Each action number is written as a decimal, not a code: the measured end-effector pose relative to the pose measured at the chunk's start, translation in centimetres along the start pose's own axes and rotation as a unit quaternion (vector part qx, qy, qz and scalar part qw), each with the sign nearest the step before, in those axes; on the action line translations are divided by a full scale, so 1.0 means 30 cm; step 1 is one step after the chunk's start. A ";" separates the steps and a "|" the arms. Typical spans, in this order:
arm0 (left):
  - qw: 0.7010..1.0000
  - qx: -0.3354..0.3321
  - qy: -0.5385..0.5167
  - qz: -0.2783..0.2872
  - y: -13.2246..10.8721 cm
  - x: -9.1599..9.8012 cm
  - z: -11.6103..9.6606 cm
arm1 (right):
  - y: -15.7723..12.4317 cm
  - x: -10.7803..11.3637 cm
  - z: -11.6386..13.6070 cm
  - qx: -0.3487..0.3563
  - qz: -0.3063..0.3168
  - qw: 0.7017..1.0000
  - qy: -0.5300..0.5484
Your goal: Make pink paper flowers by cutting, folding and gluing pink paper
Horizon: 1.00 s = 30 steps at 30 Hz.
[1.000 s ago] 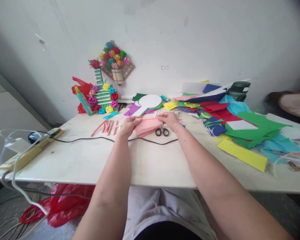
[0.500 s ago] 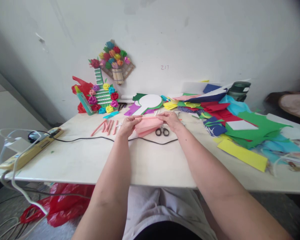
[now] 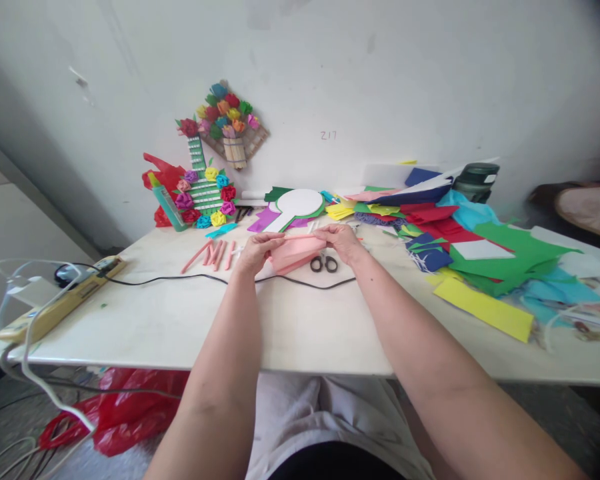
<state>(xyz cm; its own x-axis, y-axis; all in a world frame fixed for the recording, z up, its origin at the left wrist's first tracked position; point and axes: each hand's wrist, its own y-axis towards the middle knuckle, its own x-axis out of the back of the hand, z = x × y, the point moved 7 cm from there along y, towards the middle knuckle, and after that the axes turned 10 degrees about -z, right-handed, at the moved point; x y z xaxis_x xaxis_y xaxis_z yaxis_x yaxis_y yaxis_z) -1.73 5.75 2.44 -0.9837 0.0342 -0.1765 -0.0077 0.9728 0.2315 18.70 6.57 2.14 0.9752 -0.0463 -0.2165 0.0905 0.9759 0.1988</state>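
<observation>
Between my hands a pink paper sheet (image 3: 296, 256) is stretched, its far edge rolled or folded into a narrow strip. My left hand (image 3: 258, 253) pinches the left end of that edge. At the right end my right hand (image 3: 341, 241) grips the same edge between thumb and fingers. Scissors (image 3: 324, 264) with black handles lie on the table by my right hand, their blades hidden by the paper. Several thin pink paper rolls (image 3: 218, 255) lie to the left of my left hand.
A black cord (image 3: 170, 277) crosses the white table (image 3: 180, 327) to a power strip (image 3: 63, 300). Coloured paper sheets (image 3: 510, 257) heap up on the right. A white round cutout (image 3: 300, 203), a glue bottle (image 3: 167, 201) and paper-flower crafts (image 3: 206, 193) stand or lie at the back.
The rolled far edge of the pink paper seems slightly shifted between my fingers. Both hands stay in nearly the same place, and the other things have not moved.
</observation>
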 end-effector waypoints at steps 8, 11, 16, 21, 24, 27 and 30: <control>0.997 -0.038 0.065 -0.007 0.013 0.015 0.004 | 0.005 -0.001 0.009 0.042 -0.005 0.999 -0.031; 0.996 -0.038 0.076 -0.013 0.011 0.017 0.002 | 0.001 -0.004 0.018 0.055 -0.004 0.997 -0.046; 0.997 -0.027 0.071 -0.011 0.003 0.013 -0.002 | -0.007 -0.006 0.028 0.054 -0.007 0.997 -0.045; 0.998 -0.023 0.056 -0.004 0.003 0.008 -0.001 | -0.005 -0.008 0.029 0.059 -0.004 0.997 -0.048; 0.998 -0.027 0.065 -0.008 0.006 0.009 0.000 | -0.002 -0.009 0.025 0.065 0.001 0.996 -0.053; 0.998 -0.028 0.061 0.010 0.003 0.001 -0.002 | -0.001 -0.011 0.024 0.074 0.008 0.996 -0.051; 0.997 -0.032 0.062 0.025 -0.004 -0.006 -0.011 | -0.001 -0.010 0.025 0.088 0.014 0.994 -0.061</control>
<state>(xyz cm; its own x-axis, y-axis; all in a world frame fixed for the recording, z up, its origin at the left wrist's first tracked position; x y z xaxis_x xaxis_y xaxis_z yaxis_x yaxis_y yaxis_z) -1.61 5.54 2.76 -0.9977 0.0500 -0.0448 0.0344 0.9540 0.2979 18.55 6.40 2.91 0.9942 -0.0550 -0.0923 0.0856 0.9249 0.3705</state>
